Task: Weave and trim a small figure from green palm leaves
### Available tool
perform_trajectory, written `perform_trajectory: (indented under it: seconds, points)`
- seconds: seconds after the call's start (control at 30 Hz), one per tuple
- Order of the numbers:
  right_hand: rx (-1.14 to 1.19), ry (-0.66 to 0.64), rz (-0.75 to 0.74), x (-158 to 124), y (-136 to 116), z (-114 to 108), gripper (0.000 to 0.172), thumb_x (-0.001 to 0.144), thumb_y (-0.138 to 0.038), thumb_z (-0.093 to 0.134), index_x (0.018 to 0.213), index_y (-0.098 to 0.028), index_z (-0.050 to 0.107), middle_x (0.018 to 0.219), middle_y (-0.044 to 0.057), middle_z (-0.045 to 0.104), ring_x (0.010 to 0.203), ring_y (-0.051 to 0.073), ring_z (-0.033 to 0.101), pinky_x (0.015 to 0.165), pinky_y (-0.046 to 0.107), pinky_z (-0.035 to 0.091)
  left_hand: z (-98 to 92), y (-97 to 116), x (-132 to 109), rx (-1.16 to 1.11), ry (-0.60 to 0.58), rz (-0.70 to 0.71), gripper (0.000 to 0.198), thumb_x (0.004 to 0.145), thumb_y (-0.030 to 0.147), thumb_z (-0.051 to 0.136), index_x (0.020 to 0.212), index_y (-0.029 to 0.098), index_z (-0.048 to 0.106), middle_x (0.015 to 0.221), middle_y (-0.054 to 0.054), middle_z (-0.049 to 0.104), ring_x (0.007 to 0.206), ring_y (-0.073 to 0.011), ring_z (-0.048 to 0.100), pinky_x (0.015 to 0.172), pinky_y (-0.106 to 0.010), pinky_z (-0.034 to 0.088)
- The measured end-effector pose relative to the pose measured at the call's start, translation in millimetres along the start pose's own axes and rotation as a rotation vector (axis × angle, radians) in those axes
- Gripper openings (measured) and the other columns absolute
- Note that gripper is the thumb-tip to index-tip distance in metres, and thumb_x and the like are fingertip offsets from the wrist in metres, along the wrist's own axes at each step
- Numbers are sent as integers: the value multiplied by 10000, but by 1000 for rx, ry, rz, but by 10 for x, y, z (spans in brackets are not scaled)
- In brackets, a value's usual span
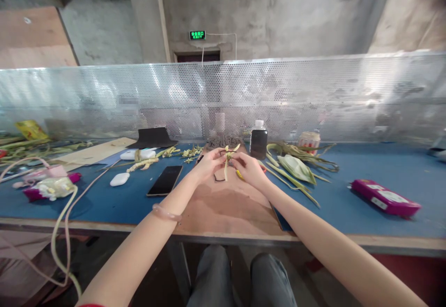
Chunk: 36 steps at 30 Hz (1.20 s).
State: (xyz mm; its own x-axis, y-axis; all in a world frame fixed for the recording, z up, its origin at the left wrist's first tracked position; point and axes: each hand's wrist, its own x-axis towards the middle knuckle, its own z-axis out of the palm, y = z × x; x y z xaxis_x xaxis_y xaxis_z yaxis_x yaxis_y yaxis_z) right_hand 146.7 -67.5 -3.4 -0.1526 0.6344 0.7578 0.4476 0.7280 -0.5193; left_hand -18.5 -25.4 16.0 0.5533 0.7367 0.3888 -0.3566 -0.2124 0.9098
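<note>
Above a brown board in the middle of the table, my two hands meet at the fingertips. Between them is a small piece of knotted pale-green leaf strips, with one strip end hanging down and another pointing up right. My left hand, a bracelet on its wrist, pinches the piece from the left. From the other side my right hand grips it with bent fingers. A thin black cord loops near the strips; where it attaches is too small to tell. Something yellow shows beside my right fingers.
Leaf strips lie right of the board, near a dark bottle with a white cap. A purple packet is farther right. To the left are a phone, a white case and cables. A perforated metal screen stands behind.
</note>
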Motion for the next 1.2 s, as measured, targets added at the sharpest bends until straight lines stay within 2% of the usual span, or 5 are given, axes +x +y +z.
perform_trajectory:
  seconds: [0.17,0.43,0.7,1.0,1.2]
  points:
    - [-10,52,9,4,-48,-15,207,846,-328,471,886,-198,627,837,46,676,708,176,594,678,293,447,-17,18,-1,40,-4,-4,352,693,249,724,1026,183,631,1016,-70,631,836,-142,595,721,-259,454]
    - [-92,79,65,6,-14,-25,184,840,-345,483,780,-203,582,718,23,647,610,157,551,599,272,410,-32,46,12,181,189,20,309,714,382,687,949,185,649,956,-51,642,793,-127,597,608,-215,403]
    - [-98,72,63,2,-54,0,175,829,-341,496,780,-201,590,708,24,641,623,159,547,609,275,414,10,49,2,184,178,27,277,728,369,659,920,171,631,888,-43,637,734,-123,606,591,-213,422]
    - [-168,63,16,-6,15,15,121,824,-268,500,775,-202,589,729,27,645,640,159,552,631,272,405,51,58,4,473,280,105,262,716,408,644,797,160,631,781,-40,639,712,-150,610,547,-225,421]
    - [-147,59,25,-12,15,14,132,832,-267,505,788,-187,600,750,27,662,654,152,567,636,255,410,54,25,-7,426,303,79,261,723,423,631,769,166,620,760,-19,626,719,-143,608,565,-214,430]
